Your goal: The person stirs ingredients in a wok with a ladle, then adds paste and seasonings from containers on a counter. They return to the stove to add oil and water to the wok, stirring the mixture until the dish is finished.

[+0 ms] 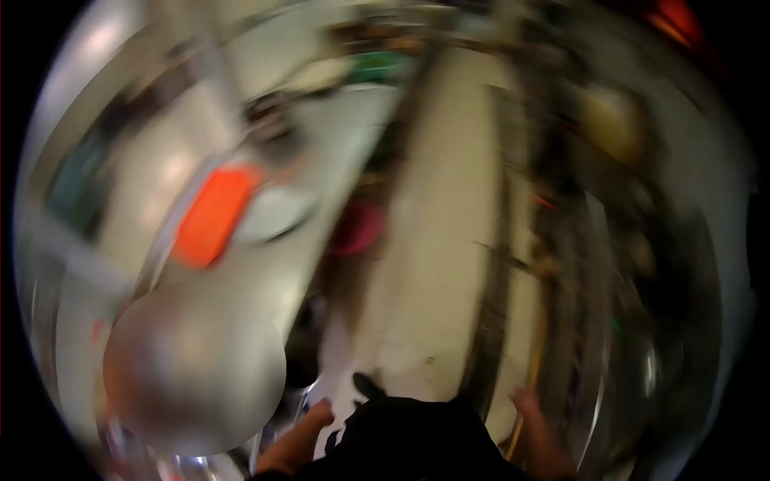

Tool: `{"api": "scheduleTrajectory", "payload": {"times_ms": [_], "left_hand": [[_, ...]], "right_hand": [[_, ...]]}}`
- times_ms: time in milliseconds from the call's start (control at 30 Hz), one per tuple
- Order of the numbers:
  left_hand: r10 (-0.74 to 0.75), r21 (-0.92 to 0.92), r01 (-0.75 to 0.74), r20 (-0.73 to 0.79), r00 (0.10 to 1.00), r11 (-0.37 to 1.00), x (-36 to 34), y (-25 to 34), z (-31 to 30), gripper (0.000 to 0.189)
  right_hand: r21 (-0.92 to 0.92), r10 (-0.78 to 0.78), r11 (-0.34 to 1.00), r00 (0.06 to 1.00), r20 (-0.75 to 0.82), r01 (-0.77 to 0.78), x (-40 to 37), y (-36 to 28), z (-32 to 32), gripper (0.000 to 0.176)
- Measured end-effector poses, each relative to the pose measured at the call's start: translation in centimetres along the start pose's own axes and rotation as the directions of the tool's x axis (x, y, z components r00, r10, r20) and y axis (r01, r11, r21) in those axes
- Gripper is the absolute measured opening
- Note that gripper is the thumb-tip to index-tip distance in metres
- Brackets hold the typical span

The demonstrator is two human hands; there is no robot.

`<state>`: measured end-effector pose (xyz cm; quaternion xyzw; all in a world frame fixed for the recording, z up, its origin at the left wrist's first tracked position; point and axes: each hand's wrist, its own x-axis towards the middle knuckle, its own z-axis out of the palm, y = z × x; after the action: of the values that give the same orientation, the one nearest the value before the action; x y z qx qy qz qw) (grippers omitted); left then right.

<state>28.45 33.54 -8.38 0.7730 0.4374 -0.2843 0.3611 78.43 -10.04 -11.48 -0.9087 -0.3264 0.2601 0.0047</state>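
Motion smears the whole view. My left hand (321,411) hangs low beside the edge of a long pale counter (341,172), apart from the things on it. My right hand (525,398) hangs on the other side of my dark-clothed body, above the floor. Nothing can be made out in either hand, and the blur hides how the fingers are held. Nearest my left hand is a large, round, greyish shape (195,369), too blurred to name.
On the counter lie an orange rectangular thing (215,215) and a white plate-like disc (275,213). Something pink (358,228) sits below its edge. A tiled floor (437,208) runs ahead, with a dark strip (489,321) along it. Blurred equipment (634,264) lines the right.
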Motion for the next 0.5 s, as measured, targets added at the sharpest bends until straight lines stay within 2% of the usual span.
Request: {"api": "scheduleTrajectory", "payload": {"times_ms": [33,67,100,167,233,300,367,433,467,500], "left_hand": [[0.128,0.137,-0.122,-0.031,0.991,0.983,4.3,-2.8,3.3,0.042],[0.278,0.220,-0.276,0.024,0.960,0.936,7.0,-1.4,2.5,0.040],[0.384,0.283,-0.391,0.083,0.920,0.876,9.1,1.2,1.7,0.037],[0.478,0.296,-0.507,0.170,0.862,0.809,11.5,7.8,1.5,0.032],[0.500,0.296,-0.556,0.247,0.830,0.777,11.4,15.1,2.4,0.028],[0.537,0.309,-0.618,0.312,0.784,0.723,11.3,22.2,3.9,0.025],[0.602,0.317,-0.704,0.368,0.708,0.635,11.4,28.2,4.6,0.023],[0.689,0.319,-0.809,0.425,0.587,0.493,11.0,35.4,5.7,0.024],[0.716,0.304,-0.837,0.433,0.547,0.455,9.8,39.6,6.2,0.024],[0.715,0.265,-0.829,0.419,0.560,0.493,8.3,43.0,6.7,0.026]], "right_hand": [[0.345,0.220,0.918,0.975,-0.029,-0.196,-2.1,-2.4,-2.4,0.032],[0.359,0.188,0.924,0.974,-0.125,-0.132,-4.8,-4.8,-6.7,0.041],[0.503,0.328,0.819,0.944,-0.017,-0.276,-8.5,-8.1,-14.5,0.043],[0.592,0.411,0.770,0.894,-0.177,-0.237,-13.0,-5.2,-17.0,0.042],[0.470,0.406,0.867,0.782,-0.473,-0.166,-17.5,0.4,-17.9,0.040],[0.360,0.475,0.880,0.518,-0.712,-0.311,-22.4,6.9,-18.7,0.037],[0.559,0.711,0.700,0.365,-0.601,-0.444,-29.3,10.4,-24.2,0.036],[0.463,0.704,0.600,0.157,-0.692,-0.652,-36.0,16.3,-25.5,0.036],[0.509,0.778,0.483,0.083,-0.622,-0.712,-39.3,19.0,-25.3,0.037],[0.545,0.838,0.359,0.005,-0.545,-0.758,-42.7,21.6,-24.6,0.037]]}}
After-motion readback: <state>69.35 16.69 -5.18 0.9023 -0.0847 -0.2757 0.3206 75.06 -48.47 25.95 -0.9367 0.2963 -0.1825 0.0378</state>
